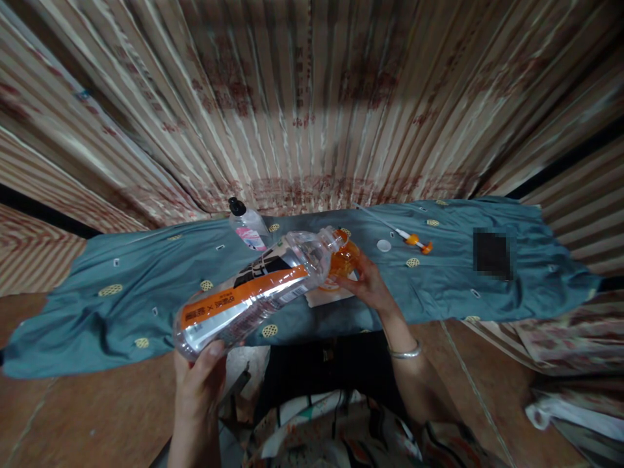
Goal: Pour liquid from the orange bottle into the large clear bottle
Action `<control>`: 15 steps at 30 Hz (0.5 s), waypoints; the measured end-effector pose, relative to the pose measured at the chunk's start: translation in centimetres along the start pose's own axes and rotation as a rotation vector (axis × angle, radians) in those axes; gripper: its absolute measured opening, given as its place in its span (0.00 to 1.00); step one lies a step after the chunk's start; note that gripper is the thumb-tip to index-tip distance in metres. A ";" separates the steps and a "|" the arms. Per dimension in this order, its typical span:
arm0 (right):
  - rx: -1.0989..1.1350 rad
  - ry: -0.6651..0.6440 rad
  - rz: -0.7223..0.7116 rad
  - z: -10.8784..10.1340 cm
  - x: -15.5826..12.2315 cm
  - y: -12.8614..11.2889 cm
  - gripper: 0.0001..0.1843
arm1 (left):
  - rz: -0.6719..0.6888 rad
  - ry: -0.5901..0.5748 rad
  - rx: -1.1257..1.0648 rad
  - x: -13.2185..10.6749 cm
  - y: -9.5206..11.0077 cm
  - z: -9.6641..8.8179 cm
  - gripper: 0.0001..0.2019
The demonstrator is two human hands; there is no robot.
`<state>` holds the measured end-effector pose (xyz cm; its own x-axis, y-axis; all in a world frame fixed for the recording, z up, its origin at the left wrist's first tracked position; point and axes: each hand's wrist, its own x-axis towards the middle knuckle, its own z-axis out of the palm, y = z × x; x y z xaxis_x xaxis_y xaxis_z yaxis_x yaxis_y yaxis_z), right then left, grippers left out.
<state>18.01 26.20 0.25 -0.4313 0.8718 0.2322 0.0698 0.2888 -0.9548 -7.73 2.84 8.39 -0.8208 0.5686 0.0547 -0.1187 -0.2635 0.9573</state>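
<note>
In my left hand, closed round its base, lies a large clear plastic bottle with an orange and silver label. It is tilted, its neck lower in the grip of no hand and meeting the top of an orange see-through bottle. The fingers of my right hand are wrapped round the side of that orange bottle. Beneath it is a pale flat piece, partly covered. An orange and white pump head with a long tube lies to the right, near a small round white disc.
A clear bottle with a black cap and pink label is at the back of the table. Blue-green patterned cloth covers the table. A dark blurred square lies at the right. Striped curtains hang close behind and at both sides.
</note>
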 end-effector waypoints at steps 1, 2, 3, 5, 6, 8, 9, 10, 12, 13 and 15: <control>0.002 0.001 -0.001 0.0 0.0 0.0 0.48 | -0.006 -0.002 0.001 0.0 0.1 0.1 0.42; 0.005 0.000 -0.001 0.0 0.0 0.0 0.47 | -0.007 -0.001 0.003 -0.1 0.3 0.2 0.43; 0.009 -0.002 0.000 0.0 0.0 0.0 0.47 | -0.008 0.001 0.005 -0.1 0.3 0.2 0.43; 0.018 -0.012 0.000 0.0 -0.1 0.0 0.46 | -0.005 0.000 0.012 -0.1 0.4 0.3 0.43; 0.022 -0.014 -0.003 0.0 -0.1 0.0 0.45 | 0.002 -0.004 0.011 -0.1 0.3 0.2 0.43; 0.023 -0.017 -0.010 -0.1 -0.1 0.1 0.45 | 0.013 -0.013 0.005 -0.2 0.1 0.1 0.42; 0.019 -0.017 -0.010 -0.1 -0.1 0.1 0.45 | 0.014 -0.016 0.001 -0.2 0.0 0.1 0.42; 0.013 -0.018 -0.007 -0.1 -0.1 0.1 0.45 | 0.015 -0.016 -0.003 -0.2 0.0 0.0 0.41; 0.005 -0.021 0.003 -0.1 0.0 0.1 0.45 | 0.013 -0.011 -0.005 -0.2 -0.1 0.1 0.39; 0.004 -0.023 0.008 -0.1 0.0 0.1 0.46 | 0.011 -0.007 -0.002 -0.2 0.0 0.1 0.39; 0.009 -0.025 0.016 -0.1 0.0 0.0 0.46 | 0.008 0.001 0.006 -0.2 0.1 0.4 0.39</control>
<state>18.08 26.19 0.25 -0.4525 0.8662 0.2120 0.0693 0.2712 -0.9600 -7.39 2.97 8.62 -0.8225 0.5654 0.0620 -0.1087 -0.2633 0.9586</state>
